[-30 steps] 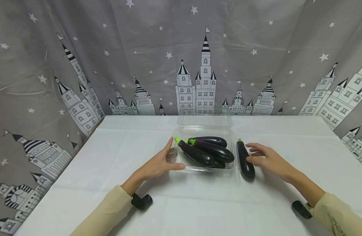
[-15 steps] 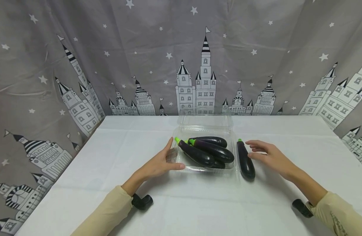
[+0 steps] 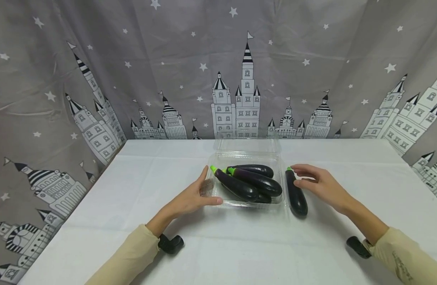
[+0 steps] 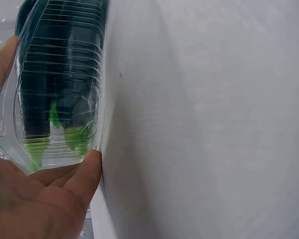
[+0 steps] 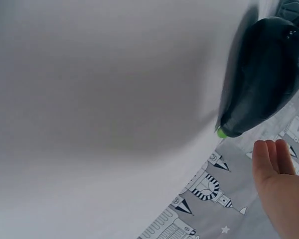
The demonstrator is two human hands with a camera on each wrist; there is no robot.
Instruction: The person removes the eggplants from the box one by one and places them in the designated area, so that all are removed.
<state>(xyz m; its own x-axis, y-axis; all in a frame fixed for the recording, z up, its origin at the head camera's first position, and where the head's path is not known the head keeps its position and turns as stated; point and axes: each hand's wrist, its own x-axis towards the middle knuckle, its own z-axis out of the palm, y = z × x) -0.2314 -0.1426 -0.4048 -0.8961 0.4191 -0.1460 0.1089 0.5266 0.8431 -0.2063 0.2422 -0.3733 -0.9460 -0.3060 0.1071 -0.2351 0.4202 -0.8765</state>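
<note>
Eggplant [image 3: 295, 194] lies loose on the tabletop [image 3: 133, 190], just right of the clear tray [image 3: 218, 186] — the right hand [image 3: 320, 184] arches above its stem end, grip open. Left hand [image 3: 191, 198] rests flat-fingered against the tray's left wall — grip open too.

Left hand [image 3: 190, 199] spread flat, thumb raised; right hand [image 3: 320, 183] hovering, fingers loosely extended; both forearms outstretched.

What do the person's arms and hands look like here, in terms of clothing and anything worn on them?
Both hands, the left hand and the right hand, are bare: no gloves, and no rings that can be made out. Each arm wears a long, pale beige sleeve that ends at the wrist. A small black device sits under the left wrist, and a matching one under the right.
</note>
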